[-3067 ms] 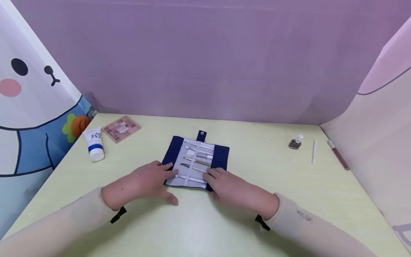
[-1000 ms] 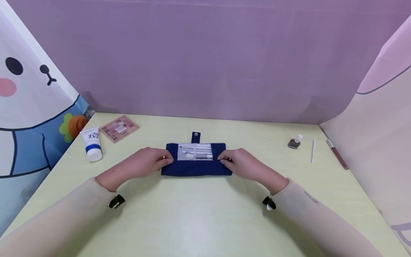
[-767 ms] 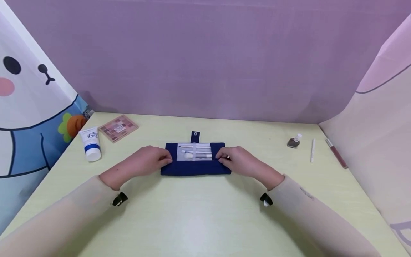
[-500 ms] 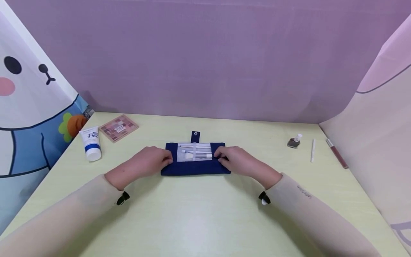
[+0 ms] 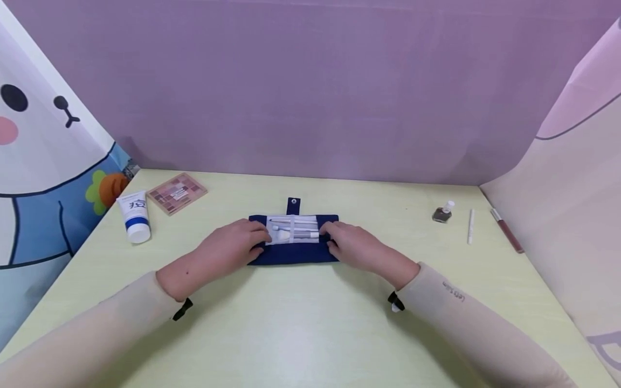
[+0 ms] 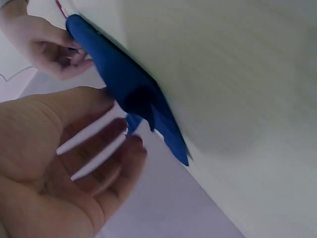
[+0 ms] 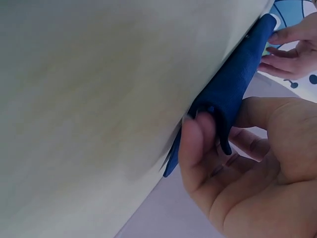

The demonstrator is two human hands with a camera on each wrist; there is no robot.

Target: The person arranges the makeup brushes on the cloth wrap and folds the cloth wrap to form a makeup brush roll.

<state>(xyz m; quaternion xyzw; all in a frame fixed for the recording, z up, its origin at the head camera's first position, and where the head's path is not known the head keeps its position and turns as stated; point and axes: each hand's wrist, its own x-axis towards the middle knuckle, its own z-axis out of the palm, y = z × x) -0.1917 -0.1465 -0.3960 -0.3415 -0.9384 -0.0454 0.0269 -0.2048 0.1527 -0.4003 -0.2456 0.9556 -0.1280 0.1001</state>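
Observation:
A navy brush roll (image 5: 296, 253) lies mid-table, its near part folded up over the lower half of the pale lining. Several makeup brushes (image 5: 298, 227) show in the uncovered strip, under an elastic band. At its left end, my left hand (image 5: 235, 242) has fingers over the top and the thumb by the near fold; the left wrist view shows these fingers (image 6: 133, 148) loosely spread, the thumb at the fabric. My right hand (image 5: 351, 245) grips the right end of the fold, one finger tucked inside the fabric (image 7: 233, 79) in the right wrist view.
A snap tab (image 5: 293, 206) sticks out beyond the roll's far edge. Back left are a white tube (image 5: 135, 215) and an eyeshadow palette (image 5: 177, 193). To the right lie a small dark bottle (image 5: 442, 213), a white stick (image 5: 470, 226) and a reddish-brown tube (image 5: 506, 230).
The roll, earlier lying flat with its brushes exposed, has had its near side folded away from me. Lately my left fingers have loosened and spread over the left end; the right hand shifted slightly inward.

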